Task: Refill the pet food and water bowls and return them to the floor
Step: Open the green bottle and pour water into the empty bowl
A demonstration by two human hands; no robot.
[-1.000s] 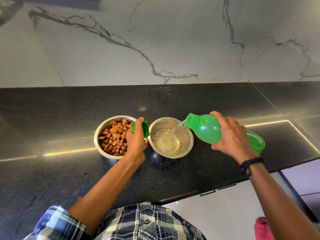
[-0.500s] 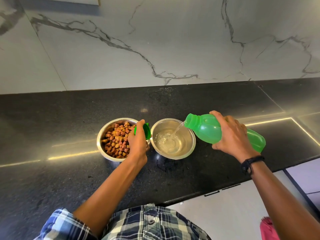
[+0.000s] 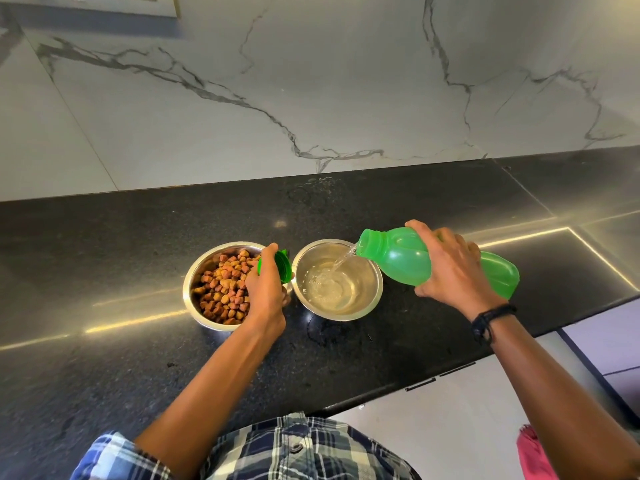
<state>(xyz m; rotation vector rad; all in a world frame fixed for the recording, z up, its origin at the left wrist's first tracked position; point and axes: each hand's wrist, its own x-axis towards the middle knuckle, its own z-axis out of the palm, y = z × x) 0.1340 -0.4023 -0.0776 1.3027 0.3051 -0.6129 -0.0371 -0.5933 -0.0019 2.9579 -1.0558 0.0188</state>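
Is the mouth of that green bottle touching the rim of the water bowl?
Cannot tell. In the head view the green bottle mouth overlaps the water bowl rim, but height is unclear.

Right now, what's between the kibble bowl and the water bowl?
Head view: the left hand, closed on the green cap, fills the gap between the kibble bowl and the water bowl.

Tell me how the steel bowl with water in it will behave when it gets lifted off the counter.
The water bowl is open-topped and holds loose water, so any tilt would probably slosh it over the rim. Its polished steel wall looks smooth, likely slippery if wet. It probably feels heavier than it looks and seems rigid, so a level lift with both hands from the counter seems safest.
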